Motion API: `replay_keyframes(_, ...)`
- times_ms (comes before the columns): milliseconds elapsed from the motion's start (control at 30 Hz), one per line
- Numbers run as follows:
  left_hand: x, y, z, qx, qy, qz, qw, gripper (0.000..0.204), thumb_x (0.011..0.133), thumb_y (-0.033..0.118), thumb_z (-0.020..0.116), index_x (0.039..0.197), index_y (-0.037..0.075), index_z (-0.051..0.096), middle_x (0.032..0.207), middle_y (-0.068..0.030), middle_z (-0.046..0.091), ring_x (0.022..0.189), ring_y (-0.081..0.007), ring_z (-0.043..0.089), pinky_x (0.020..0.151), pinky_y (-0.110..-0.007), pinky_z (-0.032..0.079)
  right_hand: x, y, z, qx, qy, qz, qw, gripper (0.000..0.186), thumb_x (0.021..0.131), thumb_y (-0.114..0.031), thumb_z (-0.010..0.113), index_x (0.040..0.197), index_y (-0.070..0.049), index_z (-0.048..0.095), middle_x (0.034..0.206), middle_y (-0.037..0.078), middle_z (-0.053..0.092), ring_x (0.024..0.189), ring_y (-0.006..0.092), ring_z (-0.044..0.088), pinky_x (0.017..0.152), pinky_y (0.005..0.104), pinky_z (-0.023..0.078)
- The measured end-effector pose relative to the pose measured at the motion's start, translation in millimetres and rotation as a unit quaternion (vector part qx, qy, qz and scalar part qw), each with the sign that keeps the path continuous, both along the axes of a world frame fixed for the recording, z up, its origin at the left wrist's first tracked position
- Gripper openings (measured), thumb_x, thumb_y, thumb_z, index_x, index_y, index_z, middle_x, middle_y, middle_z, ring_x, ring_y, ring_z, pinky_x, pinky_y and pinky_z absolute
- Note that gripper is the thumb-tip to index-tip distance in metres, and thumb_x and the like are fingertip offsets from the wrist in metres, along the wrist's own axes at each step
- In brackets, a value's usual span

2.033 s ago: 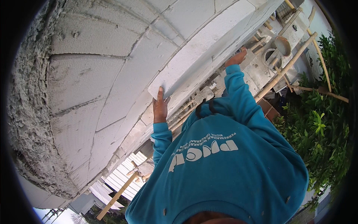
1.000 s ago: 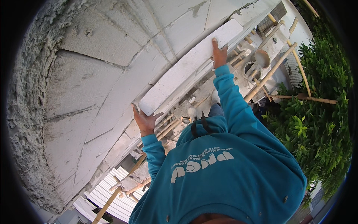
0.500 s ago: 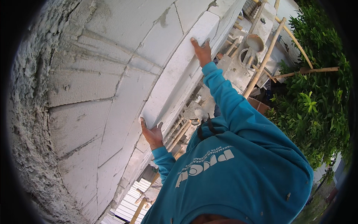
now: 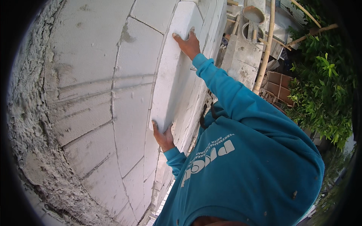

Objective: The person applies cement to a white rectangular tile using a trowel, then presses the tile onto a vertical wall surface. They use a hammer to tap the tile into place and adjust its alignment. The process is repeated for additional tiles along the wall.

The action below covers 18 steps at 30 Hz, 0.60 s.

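A long white lightweight concrete block (image 4: 169,77) lies along the edge of a wall of pale blocks (image 4: 132,101). Near its lower end in the picture, my left hand (image 4: 163,139) grips it, one digit on the broad face and the others at the side. My right hand (image 4: 188,44) clasps the block closer to its upper end, fingers spread over the face and the side edge. Blue-green sleeves cover both my forearms. The block's underside is hidden, so I cannot tell whether it touches the wall all along.
Rough grey mortar (image 4: 28,94) edges the wall at the far left. On the right, two round buckets (image 4: 253,15) stand on a stained scaffold platform (image 4: 241,56). A bamboo pole (image 4: 268,49) runs past them, with leafy branches (image 4: 324,101) beyond.
My view has turned, so the block and wall joints now run steeper in the picture. Both hands keep their hold, and the block stays against the wall's edge.
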<state>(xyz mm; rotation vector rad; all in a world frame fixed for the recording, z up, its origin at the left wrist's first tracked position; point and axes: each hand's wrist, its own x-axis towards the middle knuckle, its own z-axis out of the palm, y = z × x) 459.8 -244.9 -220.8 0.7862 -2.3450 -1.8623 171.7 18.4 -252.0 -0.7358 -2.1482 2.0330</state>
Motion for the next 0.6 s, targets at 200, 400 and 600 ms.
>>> replay_keyframes(200, -3, 4, 14, 0.054, -0.023, 0.022, 0.998, 0.062, 0.099, 0.040, 0.056, 0.143, -0.001, 0.038, 0.145, -0.0196, 0.040, 0.133, -0.0381, 0.040, 0.106, -0.061, 0.036, -3, 7, -5, 0.022, -0.004, 0.032, 0.999, 0.118, 0.075, -0.063, 0.069, 0.147, 0.016, 0.018, 0.137, 0.038, 0.046, 0.133, 0.0439, 0.045, 0.109, 0.0382, 0.040)
replay_keyframes(400, -9, 14, 20, 0.044, 0.003, 0.028, 0.999, 0.061, 0.100, 0.039, 0.050, 0.146, 0.003, 0.035, 0.151, -0.0206, 0.033, 0.139, -0.0449, 0.029, 0.106, -0.072, 0.026, 2, 7, -4, 0.012, 0.027, 0.010, 1.000, 0.118, 0.076, -0.057, 0.073, 0.149, 0.014, 0.013, 0.139, 0.036, 0.044, 0.133, 0.0435, 0.044, 0.110, 0.0391, 0.039)
replay_keyframes(600, -4, 16, 24, 0.433, 0.040, 0.238, 0.868, 0.082, 0.083, 0.042, 0.051, 0.151, 0.003, 0.027, 0.157, -0.0220, 0.024, 0.144, -0.0490, 0.016, 0.103, -0.082, 0.014, 12, 9, -4, -0.027, 0.025, 0.022, 0.999, 0.119, 0.077, -0.055, 0.073, 0.150, 0.013, 0.007, 0.146, 0.037, 0.035, 0.142, 0.0439, 0.031, 0.115, 0.0395, 0.033)
